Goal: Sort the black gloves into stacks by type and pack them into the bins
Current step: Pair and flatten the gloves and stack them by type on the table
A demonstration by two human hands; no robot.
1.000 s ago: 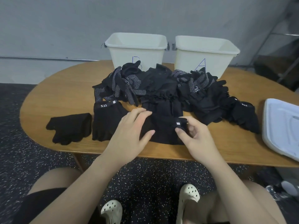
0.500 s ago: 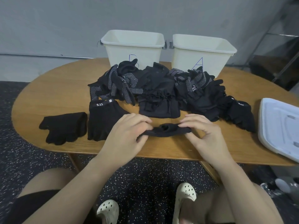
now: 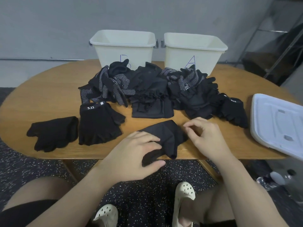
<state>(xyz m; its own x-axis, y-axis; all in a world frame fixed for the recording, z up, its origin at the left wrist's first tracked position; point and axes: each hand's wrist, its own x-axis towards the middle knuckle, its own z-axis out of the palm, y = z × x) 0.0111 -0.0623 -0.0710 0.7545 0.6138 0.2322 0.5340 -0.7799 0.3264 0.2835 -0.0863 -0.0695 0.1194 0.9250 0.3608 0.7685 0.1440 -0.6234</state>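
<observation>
Early going: both bins (image 3: 123,46) look empty, the glove heap (image 3: 155,89) unsorted. The left hand (image 3: 132,154) grips a glove (image 3: 168,136) at the tabletop (image 3: 49,89) edge; the right hand (image 3: 206,136) hovers, holding nothing.

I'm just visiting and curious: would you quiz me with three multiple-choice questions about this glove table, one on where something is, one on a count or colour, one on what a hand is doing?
1. Where does the 5.11 glove lie?
A. inside a bin
B. flat on the table, left of the hands
C. on the white lid

2. How many cream bins stand behind the glove pile?
A. one
B. two
C. four

3. What is the left hand doing?
A. gripping a black glove at the table's near edge
B. reaching into a bin
C. resting on the lid

Answers: 1 B, its white label shows on the wood beside the plain glove. 2 B, bin B and bin A stand side by side. 3 A, thumb and fingers curl around the cloth, while the right hand holds nothing.
</observation>
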